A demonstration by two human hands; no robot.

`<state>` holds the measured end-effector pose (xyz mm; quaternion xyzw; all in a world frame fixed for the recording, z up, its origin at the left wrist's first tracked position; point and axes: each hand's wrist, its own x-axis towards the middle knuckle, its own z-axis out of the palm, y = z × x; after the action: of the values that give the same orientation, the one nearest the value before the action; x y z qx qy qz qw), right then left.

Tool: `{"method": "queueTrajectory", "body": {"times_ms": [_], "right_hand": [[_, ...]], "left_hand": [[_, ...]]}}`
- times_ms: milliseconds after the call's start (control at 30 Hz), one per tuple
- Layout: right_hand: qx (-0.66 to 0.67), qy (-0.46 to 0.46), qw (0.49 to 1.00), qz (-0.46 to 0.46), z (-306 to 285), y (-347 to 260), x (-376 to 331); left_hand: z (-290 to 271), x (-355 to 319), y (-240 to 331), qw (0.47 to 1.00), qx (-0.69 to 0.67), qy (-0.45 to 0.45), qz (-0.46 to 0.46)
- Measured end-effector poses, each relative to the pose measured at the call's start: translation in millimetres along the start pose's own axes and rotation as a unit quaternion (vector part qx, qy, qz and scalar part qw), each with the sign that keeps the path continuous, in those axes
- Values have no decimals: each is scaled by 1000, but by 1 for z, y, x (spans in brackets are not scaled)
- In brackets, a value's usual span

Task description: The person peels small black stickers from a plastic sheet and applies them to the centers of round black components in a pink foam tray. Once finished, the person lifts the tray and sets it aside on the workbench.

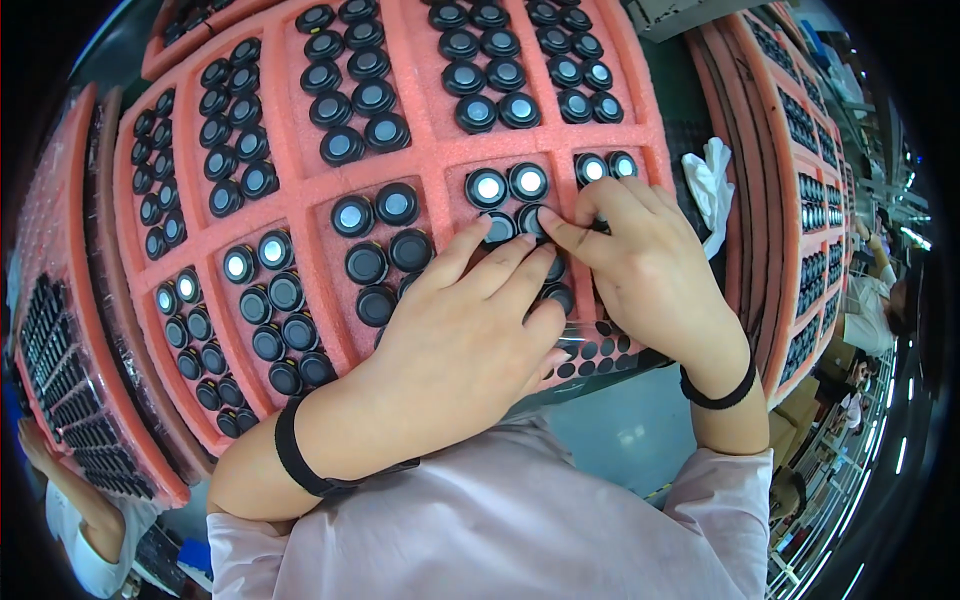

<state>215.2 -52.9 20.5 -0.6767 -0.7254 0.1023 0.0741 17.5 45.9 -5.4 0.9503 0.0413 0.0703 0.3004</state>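
A pink foam tray holds round black parts in compartments; some have silver centres, others are all black. My left hand stretches its fingers over a front compartment, index fingertip against a round black part. Beside it, my right hand has its fingers curled and its thumb tip pressed at the edge of the neighbouring round black part. Whatever may be between those fingers is hidden. Two silver-centred parts sit just beyond. Partly under the hands, a clear sheet with black discs lies by the tray's front edge.
To the right stands a stack of pink foam trays with similar parts; a white glove lies between. On the left is another filled tray under clear film. A co-worker's arm shows at the lower left.
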Motion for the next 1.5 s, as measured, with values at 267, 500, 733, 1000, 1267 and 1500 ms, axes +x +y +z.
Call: {"method": "queueTrajectory", "body": {"times_ms": [267, 500, 733, 1000, 1267, 1500], "right_hand": [[347, 62, 927, 128, -24, -1, -55], [393, 81, 903, 152, -24, -11, -80], [367, 139, 910, 136, -21, -4, -85], [303, 164, 932, 109, -29, 16, -77], [224, 152, 960, 74, -33, 23, -67], [182, 149, 970, 58, -24, 24, -55]], "left_hand": [[-13, 8, 6, 999, -22, 38, 18], [-27, 19, 20, 999, -18, 41, 18], [-35, 46, 36, 997, 51, 29, 50], [-28, 62, 35, 991, 123, 6, 50], [-23, 70, 29, 984, 164, 17, 60], [-21, 67, 21, 983, 174, 25, 52]]}}
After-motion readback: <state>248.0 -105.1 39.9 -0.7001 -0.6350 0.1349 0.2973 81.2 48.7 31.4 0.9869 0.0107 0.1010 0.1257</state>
